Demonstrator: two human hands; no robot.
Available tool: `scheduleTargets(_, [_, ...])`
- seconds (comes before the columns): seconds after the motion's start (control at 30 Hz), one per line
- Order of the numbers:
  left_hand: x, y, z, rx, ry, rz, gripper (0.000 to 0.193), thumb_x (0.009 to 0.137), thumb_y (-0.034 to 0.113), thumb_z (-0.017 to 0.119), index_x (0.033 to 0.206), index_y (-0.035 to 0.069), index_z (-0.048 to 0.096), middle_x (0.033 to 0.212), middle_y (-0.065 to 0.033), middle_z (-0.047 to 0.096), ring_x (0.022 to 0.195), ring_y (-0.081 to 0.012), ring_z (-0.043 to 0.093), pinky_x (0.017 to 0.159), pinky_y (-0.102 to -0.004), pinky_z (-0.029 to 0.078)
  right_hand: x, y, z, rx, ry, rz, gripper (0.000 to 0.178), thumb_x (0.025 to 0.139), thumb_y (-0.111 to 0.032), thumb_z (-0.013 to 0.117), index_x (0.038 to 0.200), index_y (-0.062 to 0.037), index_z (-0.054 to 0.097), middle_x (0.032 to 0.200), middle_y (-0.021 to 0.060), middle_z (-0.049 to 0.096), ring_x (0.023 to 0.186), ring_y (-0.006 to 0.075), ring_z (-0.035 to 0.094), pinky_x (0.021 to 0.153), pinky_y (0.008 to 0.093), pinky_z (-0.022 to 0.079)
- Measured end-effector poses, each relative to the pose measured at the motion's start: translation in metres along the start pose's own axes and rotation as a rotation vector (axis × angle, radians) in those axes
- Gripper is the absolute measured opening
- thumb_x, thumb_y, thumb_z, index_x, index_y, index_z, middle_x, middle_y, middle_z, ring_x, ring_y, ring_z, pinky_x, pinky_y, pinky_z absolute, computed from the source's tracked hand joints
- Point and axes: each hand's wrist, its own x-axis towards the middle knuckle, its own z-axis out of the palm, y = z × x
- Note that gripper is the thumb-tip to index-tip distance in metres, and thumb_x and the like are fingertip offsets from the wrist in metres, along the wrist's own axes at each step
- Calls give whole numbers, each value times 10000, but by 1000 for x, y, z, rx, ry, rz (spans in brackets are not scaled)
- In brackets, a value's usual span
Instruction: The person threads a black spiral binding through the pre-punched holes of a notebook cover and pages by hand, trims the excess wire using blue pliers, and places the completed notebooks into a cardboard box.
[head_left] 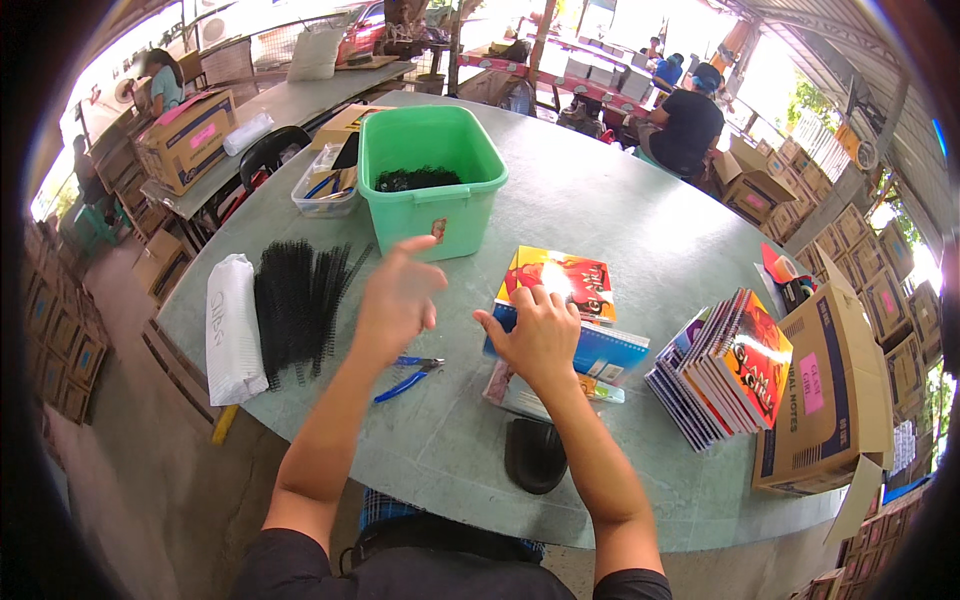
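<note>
My right hand (540, 335) grips a blue-covered notebook (610, 347), thumb at its left end and fingers bent over its upper edge. Just beyond it lies a stack of notebooks with red and yellow covers (565, 280). More notebooks (525, 395) lie on the near side, partly hidden by my wrist. In the air to the left is my left hand (398, 300), somewhat blurred, its index finger stretched out and nothing visible in it. Blue-handled pliers (405, 383) rest on the table below it. Black plastic binding coils (300, 305) lie farther left.
A green tub (435, 215) with black pieces inside stands beyond my hands, beside a clear tool box (325, 190). At left lies a white wrapped bundle (233, 330). Stacked spiral notebooks (725, 370) and an open carton (830, 385) stand right. A black rounded object (535, 457) sits near the edge.
</note>
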Motion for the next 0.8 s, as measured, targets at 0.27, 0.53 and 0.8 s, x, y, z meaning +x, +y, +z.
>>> scheduleTargets(0.27, [-5,-41,25,463,-269,-26,363,834,76,608,1185,25,532,859,-155,632,696,-230,626,640,-321,493,-6,6,-3,50,-53,-12,387,695,-437,704,750,-72,588,717,75,606,692,267,600,641,394,417])
scheduleTargets(0.53, [-12,-30,41,445,-136,475,158,855,139,630,910,-8,622,812,-108,650,670,-160,623,613,-273,489,-4,2,-6,152,-52,38,273,681,-324,711,749,-100,572,697,61,629,686,252,622,653,380,432])
scheduleTargets(0.8, [-9,-30,44,529,-140,267,206,875,193,602,861,-13,606,809,-179,622,664,-290,613,603,-356,469,-9,3,-14,237,-55,34,218,693,-245,729,845,-124,631,737,48,643,685,252,625,667,362,426])
